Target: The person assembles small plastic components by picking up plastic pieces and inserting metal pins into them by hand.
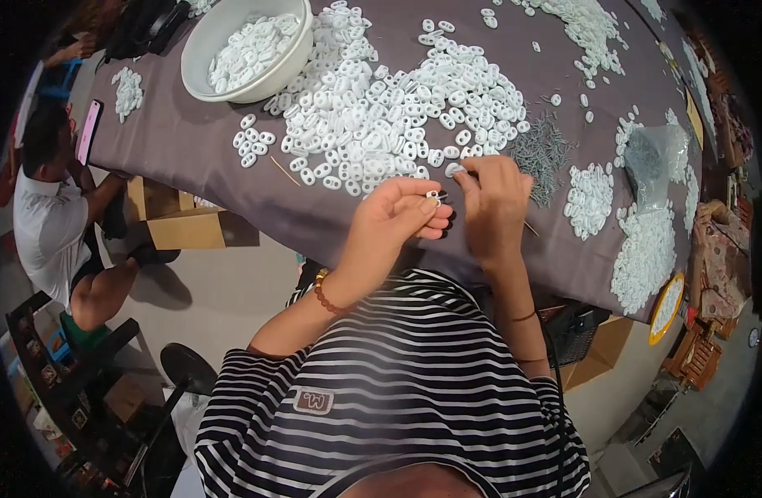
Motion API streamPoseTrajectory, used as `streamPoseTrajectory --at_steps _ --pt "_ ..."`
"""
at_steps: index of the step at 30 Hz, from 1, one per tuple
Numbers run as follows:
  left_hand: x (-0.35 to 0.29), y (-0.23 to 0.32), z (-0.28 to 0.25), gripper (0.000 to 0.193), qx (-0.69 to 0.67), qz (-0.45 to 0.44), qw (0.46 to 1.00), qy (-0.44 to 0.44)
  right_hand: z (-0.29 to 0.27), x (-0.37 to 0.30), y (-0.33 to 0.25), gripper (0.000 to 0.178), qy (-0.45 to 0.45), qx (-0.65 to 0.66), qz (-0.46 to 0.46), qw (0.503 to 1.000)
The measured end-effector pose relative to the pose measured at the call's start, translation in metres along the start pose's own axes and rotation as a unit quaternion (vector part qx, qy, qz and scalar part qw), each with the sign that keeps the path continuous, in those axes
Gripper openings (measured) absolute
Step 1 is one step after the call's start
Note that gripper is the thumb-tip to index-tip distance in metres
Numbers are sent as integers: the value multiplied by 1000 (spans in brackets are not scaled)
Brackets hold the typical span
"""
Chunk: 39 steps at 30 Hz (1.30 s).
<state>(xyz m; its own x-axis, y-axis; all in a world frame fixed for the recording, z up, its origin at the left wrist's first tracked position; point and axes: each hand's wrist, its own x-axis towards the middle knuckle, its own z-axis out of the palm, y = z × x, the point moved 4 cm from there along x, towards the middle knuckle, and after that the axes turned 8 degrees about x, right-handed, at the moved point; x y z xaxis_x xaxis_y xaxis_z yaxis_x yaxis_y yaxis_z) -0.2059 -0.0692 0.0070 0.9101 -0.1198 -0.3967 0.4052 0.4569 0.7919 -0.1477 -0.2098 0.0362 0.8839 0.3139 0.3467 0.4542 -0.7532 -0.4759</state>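
Close to the table's near edge, my left hand [389, 222] pinches a small white oval two-hole piece [433, 196] between thumb and fingers. A thin dark pin [444, 197] seems to stick out of it to the right. My right hand [495, 203] is closed at the fingertips on another white oval piece [454, 169], just in front of the big heap of such pieces [348, 108]. The two hands are apart. To the right of my right hand lies a pile of small grey pins or screws [540, 158]; their exact kind is too small to tell.
A white basin [302, 62] of ovals stands at the back left. A thin stick [285, 171] and a pink phone [89, 133] lie leftward. Smaller white heaps [590, 199] and a plastic bag [659, 166] are at right. Another person [53, 207] sits at left near a cardboard box [186, 226].
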Motion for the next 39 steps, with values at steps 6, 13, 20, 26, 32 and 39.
streamPoseTrajectory --at_steps 6,13,20,26,32,39 --pt "-1 1 -1 22 2 -5 1000 2 -7 -3 10 10 -10 123 63 990" --pt "0 4 -1 22 5 -4 1000 3 -9 -11 14 10 -85 547 325 767" --pt "2 6 1 22 5 7 1000 0 -5 -17 12 23 -101 650 368 657" --pt "4 8 3 22 8 14 1000 -4 -6 -17 11 24 -111 670 379 629" --pt "4 12 2 21 8 25 1000 -3 -11 -16 5 28 -55 660 373 649" --pt "5 12 1 21 4 27 1000 0 -8 -20 9 21 -122 731 380 553"
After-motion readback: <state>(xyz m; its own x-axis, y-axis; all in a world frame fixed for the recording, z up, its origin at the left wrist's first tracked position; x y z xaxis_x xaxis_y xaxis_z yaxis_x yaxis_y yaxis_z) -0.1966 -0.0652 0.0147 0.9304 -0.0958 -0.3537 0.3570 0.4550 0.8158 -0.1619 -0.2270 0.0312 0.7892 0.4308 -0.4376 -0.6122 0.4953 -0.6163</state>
